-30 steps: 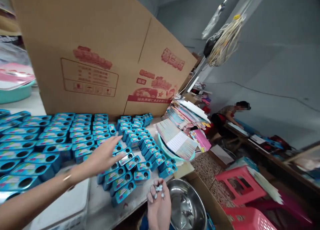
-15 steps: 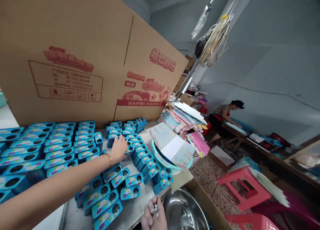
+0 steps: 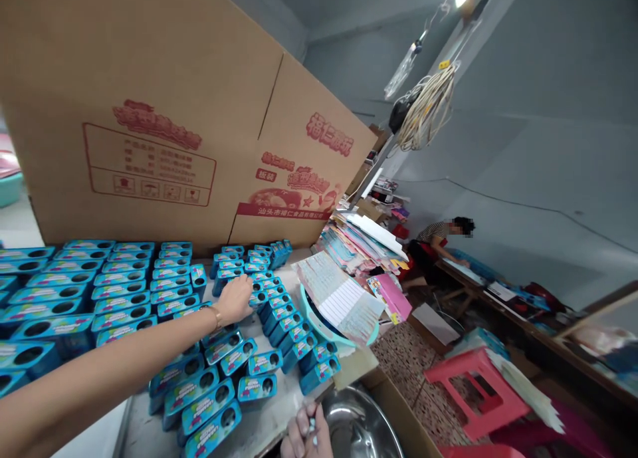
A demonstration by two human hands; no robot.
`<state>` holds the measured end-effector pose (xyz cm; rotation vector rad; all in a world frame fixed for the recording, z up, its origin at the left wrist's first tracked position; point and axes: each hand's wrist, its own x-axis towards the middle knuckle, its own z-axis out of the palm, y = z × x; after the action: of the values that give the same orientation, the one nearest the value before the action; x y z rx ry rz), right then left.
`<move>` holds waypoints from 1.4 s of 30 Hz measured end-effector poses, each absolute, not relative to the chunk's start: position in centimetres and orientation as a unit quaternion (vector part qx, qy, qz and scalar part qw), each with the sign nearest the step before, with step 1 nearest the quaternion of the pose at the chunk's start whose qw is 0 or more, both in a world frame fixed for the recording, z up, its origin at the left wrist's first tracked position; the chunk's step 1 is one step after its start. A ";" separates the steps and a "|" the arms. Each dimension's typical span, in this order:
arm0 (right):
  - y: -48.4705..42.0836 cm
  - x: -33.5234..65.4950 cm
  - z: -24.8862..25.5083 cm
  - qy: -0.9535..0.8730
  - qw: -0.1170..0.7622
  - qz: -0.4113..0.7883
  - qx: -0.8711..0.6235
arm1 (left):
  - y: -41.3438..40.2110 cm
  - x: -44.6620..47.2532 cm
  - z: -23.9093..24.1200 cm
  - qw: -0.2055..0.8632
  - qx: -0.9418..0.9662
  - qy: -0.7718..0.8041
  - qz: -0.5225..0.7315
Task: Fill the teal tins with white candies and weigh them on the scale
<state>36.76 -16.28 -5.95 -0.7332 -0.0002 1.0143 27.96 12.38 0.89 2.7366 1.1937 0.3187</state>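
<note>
Several rows of small blue printed boxes point(image 3: 212, 397), each with a round dark hole in its top, stand on the pale table. My left hand point(image 3: 235, 302) reaches across them to the middle of the rows, its fingers bent down at the box tops. What the fingertips hold, if anything, is hidden behind the hand. Near the bottom edge, my right hand point(image 3: 306, 433) is closed, and small white pieces point(image 3: 312, 425) show between thumb and fingers. Just right of it sits a shiny steel bowl point(image 3: 366, 415).
A large cardboard sheet point(image 3: 164, 59) with red print stands behind the boxes. A turquoise basin point(image 3: 305, 302) carries an open notebook point(image 3: 339, 298), with stacked papers point(image 3: 366, 238) beyond. Red stools point(image 3: 481, 388) stand at right. A person point(image 3: 438, 238) bends over a far bench.
The view has shifted slightly, so the background sits lower and the right side further left. My left hand stays over the same boxes; my right hand remains closed by the bowl.
</note>
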 end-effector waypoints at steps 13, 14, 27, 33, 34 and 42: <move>-15.0 30.7 1.4 -0.005 0.804 0.501 -0.321 | 7.7 6.6 14.4 0.137 0.897 0.378 0.186; -14.6 29.9 1.7 -0.009 0.798 0.512 -0.319 | 6.4 4.2 13.3 0.145 0.895 0.385 0.173; -9.9 22.8 2.6 -0.058 0.727 0.605 -0.319 | -1.6 -3.0 -0.8 0.191 0.868 0.431 0.157; -9.6 23.2 1.7 -0.043 0.729 0.602 -0.324 | -2.4 -3.1 -3.4 0.106 0.881 0.434 0.154; -9.5 23.2 1.6 -0.037 0.729 0.603 -0.322 | -2.6 -3.2 -3.8 0.096 0.883 0.429 0.165; -9.2 23.4 2.2 -0.025 0.728 0.610 -0.311 | -4.1 -5.1 -2.6 0.148 0.870 0.420 0.210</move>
<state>23.38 -9.22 2.21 -0.6843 -0.0553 1.3447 -5.10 -4.05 -2.58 2.5038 1.2082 0.6044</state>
